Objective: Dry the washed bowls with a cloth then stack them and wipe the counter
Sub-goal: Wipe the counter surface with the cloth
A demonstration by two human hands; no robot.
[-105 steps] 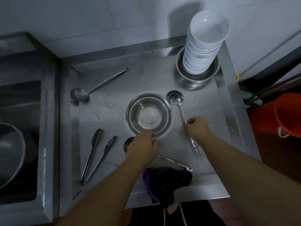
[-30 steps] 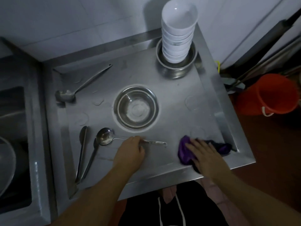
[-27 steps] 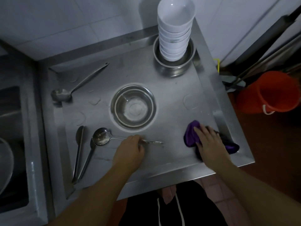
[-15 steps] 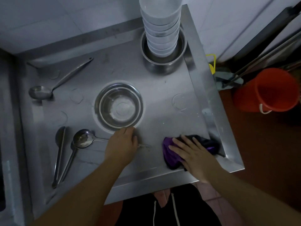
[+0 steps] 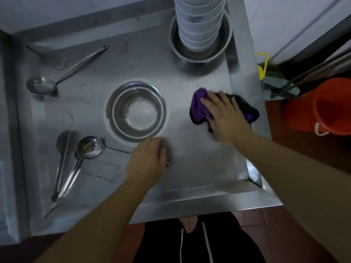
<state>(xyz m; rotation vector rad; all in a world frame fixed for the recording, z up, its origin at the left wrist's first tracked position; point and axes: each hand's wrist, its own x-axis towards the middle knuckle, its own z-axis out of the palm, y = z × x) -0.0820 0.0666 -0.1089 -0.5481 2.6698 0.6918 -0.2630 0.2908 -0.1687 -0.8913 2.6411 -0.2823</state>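
The right hand, fingers flat, has pushed the purple-and-black cloth up the steel worktop toward frame right, while the left hand, loosely curled, still rests on a spoon handle.

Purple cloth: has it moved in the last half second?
Yes. The cloth under the right hand slid from the counter's front right corner toward the stacked bowls.

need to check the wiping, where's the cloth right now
In the head view the purple cloth lies on the right side of the steel counter, flat under the right hand, right of the empty steel bowl.
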